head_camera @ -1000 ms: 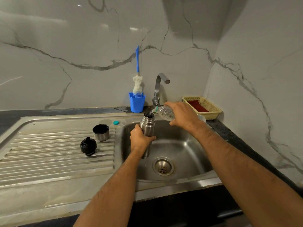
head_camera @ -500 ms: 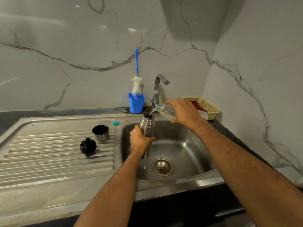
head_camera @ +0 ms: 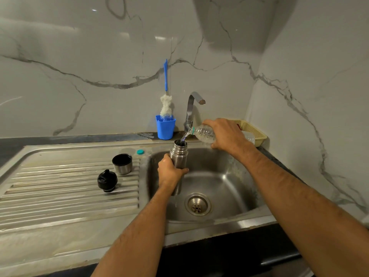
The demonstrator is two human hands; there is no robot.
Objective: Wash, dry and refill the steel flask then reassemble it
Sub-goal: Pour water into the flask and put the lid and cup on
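Observation:
The steel flask (head_camera: 179, 154) stands upright over the sink basin (head_camera: 215, 176), its mouth uncovered. My left hand (head_camera: 169, 170) grips its body around the middle. My right hand (head_camera: 224, 134) holds a clear plastic bottle (head_camera: 204, 133) tipped on its side, and a thin stream of water runs from its neck into the flask's mouth. On the ribbed drainboard (head_camera: 60, 196) to the left sit the flask's steel cup lid (head_camera: 122, 163) and its black stopper (head_camera: 107, 180). A small teal bottle cap (head_camera: 140, 151) lies by the basin's back left corner.
A blue cup (head_camera: 165, 127) holding a bottle brush (head_camera: 166, 104) stands against the marble wall, beside the steel tap (head_camera: 192, 108). A yellow plastic basket (head_camera: 252, 130) sits in the right corner behind my right hand. The drain (head_camera: 197, 203) lies at the basin's bottom.
The bottle stays tipped over the flask and water keeps pouring in. Both hands hold nearly the same places; only the camera view shifted slightly.

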